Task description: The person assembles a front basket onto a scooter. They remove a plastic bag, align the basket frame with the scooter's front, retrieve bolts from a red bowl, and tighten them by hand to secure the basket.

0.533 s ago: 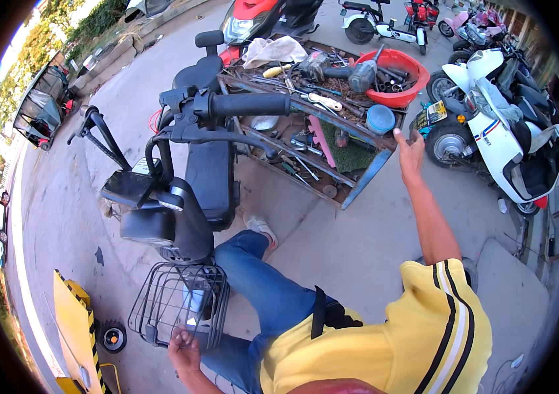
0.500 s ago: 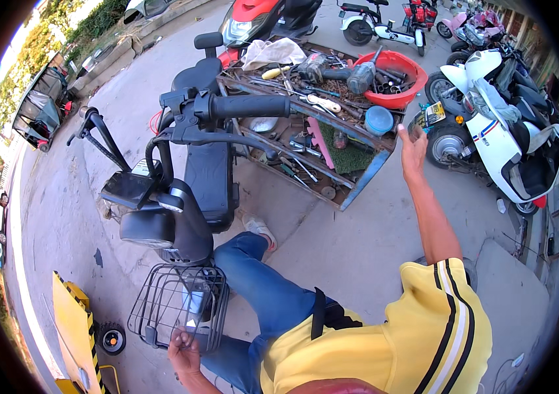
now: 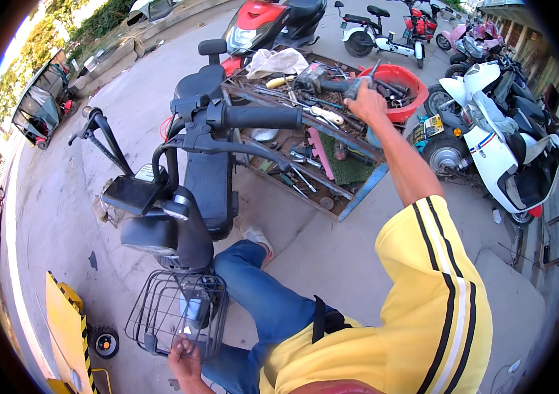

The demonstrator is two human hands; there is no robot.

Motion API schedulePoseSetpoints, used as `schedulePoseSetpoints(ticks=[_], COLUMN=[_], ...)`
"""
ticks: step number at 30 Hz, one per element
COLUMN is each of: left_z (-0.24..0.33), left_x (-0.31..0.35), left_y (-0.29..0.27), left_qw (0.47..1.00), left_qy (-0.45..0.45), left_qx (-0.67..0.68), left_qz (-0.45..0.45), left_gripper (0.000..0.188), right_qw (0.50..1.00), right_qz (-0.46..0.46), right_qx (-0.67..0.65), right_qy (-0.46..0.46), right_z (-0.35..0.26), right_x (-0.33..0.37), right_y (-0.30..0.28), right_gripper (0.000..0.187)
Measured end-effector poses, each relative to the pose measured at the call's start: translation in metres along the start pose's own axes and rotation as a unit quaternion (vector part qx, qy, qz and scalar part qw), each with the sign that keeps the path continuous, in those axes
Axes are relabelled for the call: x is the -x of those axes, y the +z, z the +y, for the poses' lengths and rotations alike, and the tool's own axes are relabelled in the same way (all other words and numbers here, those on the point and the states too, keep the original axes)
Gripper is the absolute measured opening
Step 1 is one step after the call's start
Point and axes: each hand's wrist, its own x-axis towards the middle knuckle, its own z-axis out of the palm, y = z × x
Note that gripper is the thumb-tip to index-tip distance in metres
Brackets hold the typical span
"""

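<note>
Your left hand [image 3: 185,354], fingers curled, is at the black open-wire basket [image 3: 150,341]; whether it pinches anything, I cannot tell. Beyond, your right hand [image 3: 369,104] clasps the grey pistol-shaped power tool [image 3: 336,86] beside the round red plastic bowl [image 3: 418,93].

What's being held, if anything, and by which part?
The right hand is on the power tool, at its head; left hand at the wire basket; grips can't be confirmed.

Head-worn fisheye view, looking down, handlebar [image 3: 263,118] near, right fingers [image 3: 362,98] farther
</note>
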Motion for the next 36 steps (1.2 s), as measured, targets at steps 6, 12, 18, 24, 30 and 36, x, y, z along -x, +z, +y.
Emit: schedulePoseSetpoints(ticks=[6,12,18,24,30,36], left_z=[0.002,-0.001,-0.004,0.0,0.014,0.012], left_x=[0.001,-0.015,-0.017,-0.007,-0.008,-0.007], left_y=[0.007,-0.065,-0.077,-0.053,-0.05,-0.053], left_qw=[1.0,0.994,0.995,0.995,0.994,0.992], left_qy=[-0.008,-0.052,-0.066,-0.067,-0.07,-0.084], left_qx=[-0.014,-0.038,0.0,0.01,-0.019,-0.018], left_qz=[0.022,0.093,0.074,0.075,0.076,0.087], left_gripper=[0.031,0.046,0.044,0.045,0.041,0.024], right_qw=[0.982,0.967,0.941,0.959,0.961,0.921], right_qz=[-0.039,0.081,0.101,0.197,-0.036,-0.047], right_qx=[0.071,0.16,0.152,-0.051,0.275,0.38], right_qy=[-0.171,-0.182,-0.286,-0.199,-0.019,-0.074], right_z=[-0.005,0.042,0.078,0.082,0.111,0.108], right_x=[0.032,0.057,0.067,-0.002,-0.078,-0.08], right_y=[-0.005,0.0,-0.008,-0.034,-0.023,-0.019], right_gripper=[0.078,0.063,0.035,0.021,0.026,0.026])
